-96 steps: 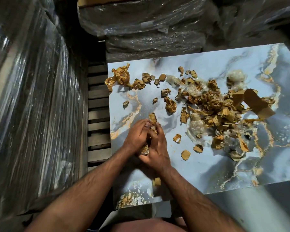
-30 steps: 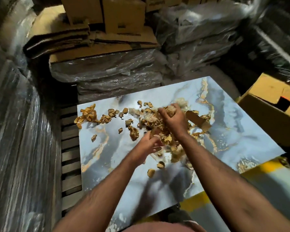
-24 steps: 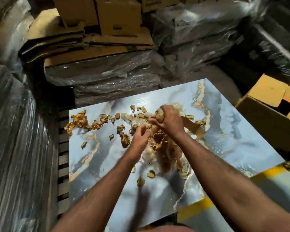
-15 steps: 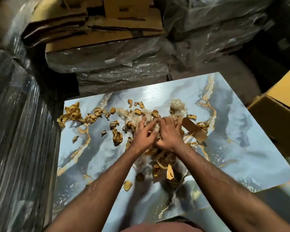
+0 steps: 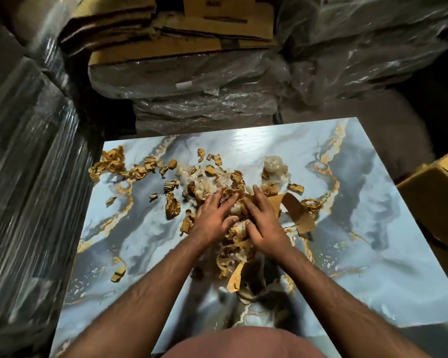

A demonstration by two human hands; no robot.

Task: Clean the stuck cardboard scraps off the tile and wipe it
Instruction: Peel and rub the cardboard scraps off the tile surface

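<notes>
While hands press scraps, boxes crowd tile.

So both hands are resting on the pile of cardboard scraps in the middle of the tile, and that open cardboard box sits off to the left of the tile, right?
Not quite. The head view shows the cardboard box at the right of the tile, not the left; plastic-wrapped stacks stand on the left. The rest holds: the left hand and right hand both rest on the pile of cardboard scraps mid-tile.
</notes>
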